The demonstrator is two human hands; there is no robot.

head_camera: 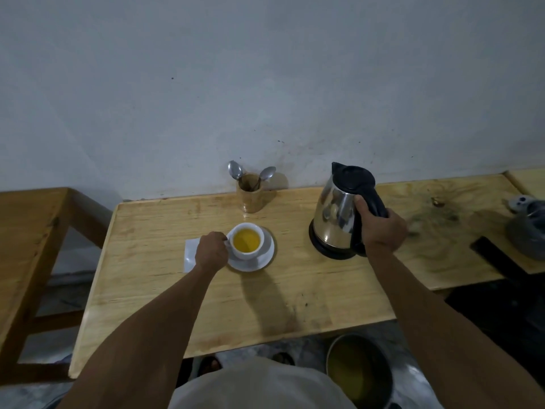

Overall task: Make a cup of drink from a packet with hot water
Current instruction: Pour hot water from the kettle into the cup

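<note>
A white cup (246, 240) holding yellow liquid stands on a white saucer (263, 259) in the middle of the wooden table (165, 290). My left hand (211, 252) grips the cup's handle on its left side. A steel electric kettle (336, 214) with a black lid and base stands upright on the table to the right. My right hand (382, 231) is closed around its black handle. A white packet or paper (190, 252) lies flat under my left hand, partly hidden.
A wooden holder (250, 191) with two spoons stands by the wall behind the cup. A grey appliance (528, 228) sits at the far right. A pot of yellowish liquid (358, 371) is on the floor below the table's front edge. A wooden bench (32, 231) stands on the left.
</note>
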